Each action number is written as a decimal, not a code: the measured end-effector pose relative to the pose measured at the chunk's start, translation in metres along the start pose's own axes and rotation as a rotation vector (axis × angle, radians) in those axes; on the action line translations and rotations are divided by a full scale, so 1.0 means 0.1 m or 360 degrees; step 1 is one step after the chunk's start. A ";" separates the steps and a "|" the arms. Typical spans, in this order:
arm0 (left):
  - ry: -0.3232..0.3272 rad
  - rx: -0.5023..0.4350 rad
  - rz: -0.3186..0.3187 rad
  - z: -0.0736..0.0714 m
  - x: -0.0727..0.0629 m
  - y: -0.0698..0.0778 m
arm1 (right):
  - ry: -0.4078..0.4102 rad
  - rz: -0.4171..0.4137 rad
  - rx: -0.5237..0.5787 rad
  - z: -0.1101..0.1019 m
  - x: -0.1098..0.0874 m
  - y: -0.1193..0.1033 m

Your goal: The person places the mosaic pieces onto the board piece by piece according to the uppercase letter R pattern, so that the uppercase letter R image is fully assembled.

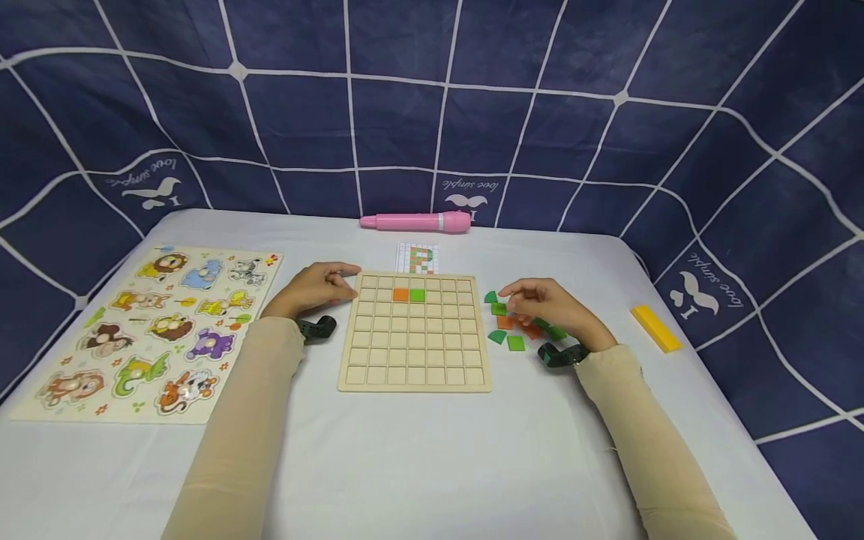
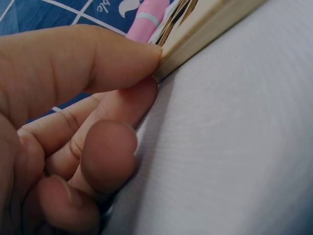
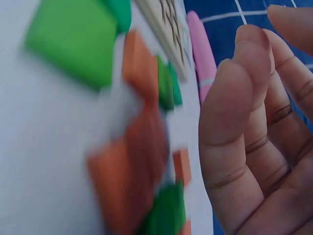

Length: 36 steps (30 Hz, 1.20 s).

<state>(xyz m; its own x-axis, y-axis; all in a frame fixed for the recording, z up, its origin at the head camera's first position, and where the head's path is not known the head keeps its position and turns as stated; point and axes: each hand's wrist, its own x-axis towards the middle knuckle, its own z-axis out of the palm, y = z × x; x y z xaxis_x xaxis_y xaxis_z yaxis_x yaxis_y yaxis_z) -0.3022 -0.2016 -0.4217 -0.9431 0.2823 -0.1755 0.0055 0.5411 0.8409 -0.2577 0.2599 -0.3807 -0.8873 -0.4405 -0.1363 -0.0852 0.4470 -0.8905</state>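
Observation:
A wooden grid board [image 1: 415,388] lies flat on the table, with one orange square tile [image 1: 401,295] and one green square tile [image 1: 418,295] side by side in its second row. My left hand [image 1: 312,289] holds the board's far left corner by thumb and fingertip; in the left wrist view its other fingers curl beside the edge. To the right of the board my right hand [image 1: 550,304] hovers over loose tiles, fingers bent, with nothing seen in them. Among those tiles are a green square [image 1: 516,343], orange squares [image 1: 505,322] and green rounded pieces [image 1: 497,337].
Behind the board lies a small printed pattern card [image 1: 418,258], then a pink pen-shaped object [image 1: 415,222]. An animal puzzle board [image 1: 155,307] covers the table's left side. A yellow block [image 1: 655,328] sits at far right. Dark blue checked cloth [image 1: 405,120] rises behind.

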 end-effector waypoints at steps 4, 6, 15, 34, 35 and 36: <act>0.0012 0.0002 0.0002 0.00 -0.01 0.01 | 0.0016 -0.0011 0.0002 -0.14 -0.18 0.10; 0.0017 0.0004 0.0005 0.01 -0.01 0.01 | 0.0029 -0.0026 0.0006 -0.20 -0.26 0.14; 0.0006 -0.0005 0.0032 -0.01 0.00 0.02 | 0.0081 -0.0066 0.0045 -0.36 -0.47 0.27; -0.0003 0.0008 -0.0003 -0.01 0.02 0.00 | 0.0023 0.0053 0.0014 -0.31 -0.43 0.39; -0.0002 0.0005 -0.0004 -0.01 0.01 0.01 | 0.0021 0.0053 0.0000 -0.31 -0.42 0.40; -0.0002 -0.0001 -0.0003 -0.01 0.00 0.01 | 0.0021 0.0049 -0.0014 -0.31 -0.41 0.41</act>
<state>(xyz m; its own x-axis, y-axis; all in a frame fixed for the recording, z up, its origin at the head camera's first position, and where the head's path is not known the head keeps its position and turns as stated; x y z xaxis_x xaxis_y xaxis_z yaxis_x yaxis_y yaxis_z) -0.3025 -0.2017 -0.4200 -0.9427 0.2824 -0.1775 0.0037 0.5412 0.8409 -0.2385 0.3203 -0.3979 -0.8955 -0.4162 -0.1577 -0.0617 0.4670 -0.8821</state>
